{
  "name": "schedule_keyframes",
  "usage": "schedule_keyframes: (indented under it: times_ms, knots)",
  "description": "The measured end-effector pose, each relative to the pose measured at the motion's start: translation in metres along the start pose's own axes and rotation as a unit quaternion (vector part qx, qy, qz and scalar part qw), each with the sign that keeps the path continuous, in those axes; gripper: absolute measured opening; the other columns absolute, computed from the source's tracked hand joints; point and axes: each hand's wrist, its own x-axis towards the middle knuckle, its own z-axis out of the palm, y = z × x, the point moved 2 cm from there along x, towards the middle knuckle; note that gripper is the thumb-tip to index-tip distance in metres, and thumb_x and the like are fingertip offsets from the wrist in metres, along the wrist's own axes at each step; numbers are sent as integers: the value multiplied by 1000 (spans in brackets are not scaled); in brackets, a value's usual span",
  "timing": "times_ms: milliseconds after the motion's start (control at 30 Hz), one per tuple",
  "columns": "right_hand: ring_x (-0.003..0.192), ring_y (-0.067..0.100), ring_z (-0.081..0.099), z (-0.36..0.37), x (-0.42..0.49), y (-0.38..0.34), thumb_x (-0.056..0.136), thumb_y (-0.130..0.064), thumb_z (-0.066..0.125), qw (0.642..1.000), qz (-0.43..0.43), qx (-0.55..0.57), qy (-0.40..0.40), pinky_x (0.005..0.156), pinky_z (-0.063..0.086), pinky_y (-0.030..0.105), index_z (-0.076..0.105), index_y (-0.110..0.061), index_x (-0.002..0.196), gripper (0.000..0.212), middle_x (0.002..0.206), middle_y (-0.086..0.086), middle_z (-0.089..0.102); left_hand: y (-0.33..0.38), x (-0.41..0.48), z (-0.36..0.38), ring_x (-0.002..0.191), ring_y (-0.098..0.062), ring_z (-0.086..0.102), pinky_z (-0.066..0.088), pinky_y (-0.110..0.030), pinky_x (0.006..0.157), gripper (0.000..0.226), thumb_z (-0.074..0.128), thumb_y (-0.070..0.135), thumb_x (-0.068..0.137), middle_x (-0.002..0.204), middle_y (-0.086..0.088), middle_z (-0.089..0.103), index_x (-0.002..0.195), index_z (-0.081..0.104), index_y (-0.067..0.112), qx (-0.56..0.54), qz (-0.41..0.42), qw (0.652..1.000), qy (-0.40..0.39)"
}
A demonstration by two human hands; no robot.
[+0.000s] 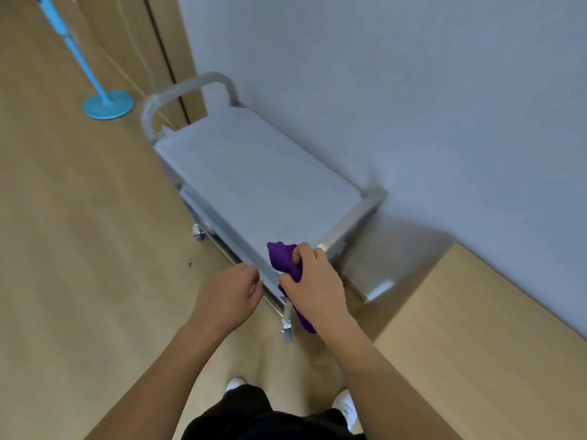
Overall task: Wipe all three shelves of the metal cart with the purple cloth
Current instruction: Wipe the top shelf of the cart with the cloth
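Observation:
The metal cart (254,166) stands against the grey wall, its flat top shelf facing me and its curved handle at the far end. The lower shelves show only as edges under the top one. My right hand (313,284) grips the bunched purple cloth (281,257) at the near corner of the top shelf; part of the cloth hangs down below my hand. My left hand (227,293) is beside it at the near left edge of the top shelf, fingers curled at the rim.
A blue mop (106,104) with a round head stands on the wooden floor to the far left of the cart. A wooden door lies behind the cart handle. A light wooden surface (476,344) sits at the right, close to the cart.

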Motion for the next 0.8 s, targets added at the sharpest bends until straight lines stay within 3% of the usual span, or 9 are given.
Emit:
schedule_keyframes:
  times_ms: [233, 433, 633, 800]
  knots:
    - [71, 12, 54, 70, 43, -105, 78, -36, 60, 997, -55, -26, -49, 62, 51, 29, 41, -33, 92, 24, 93, -9, 48, -112, -5, -44, 77, -12, 57, 48, -32, 60, 19, 45, 36, 93, 86, 10, 61, 86, 58, 25, -6, -68, 997, 27]
    - [69, 11, 51, 104, 92, -150, 78, -36, 59, 992, -90, -40, -78, 55, 38, 24, 40, -32, 90, 23, 90, -10, 46, -166, 16, -55, 79, -14, 59, 48, -33, 63, 19, 44, 36, 94, 89, 9, 63, 91, 59, 25, -25, -109, 993, 39]
    - [74, 13, 54, 131, 173, -171, 80, -35, 62, 992, -80, -46, -82, 64, 51, 29, 43, -30, 94, 24, 94, -7, 48, -215, 83, -65, 82, -13, 58, 47, -31, 64, 20, 44, 35, 94, 92, 9, 61, 94, 60, 24, -29, -109, 993, 31]
    - [74, 12, 55, 153, 274, -194, 80, -38, 62, 993, -76, -26, -88, 63, 51, 29, 39, -32, 92, 26, 94, -9, 46, -258, 173, -87, 80, -13, 58, 46, -29, 63, 21, 42, 36, 95, 93, 8, 63, 96, 59, 23, -5, -97, 995, 37]
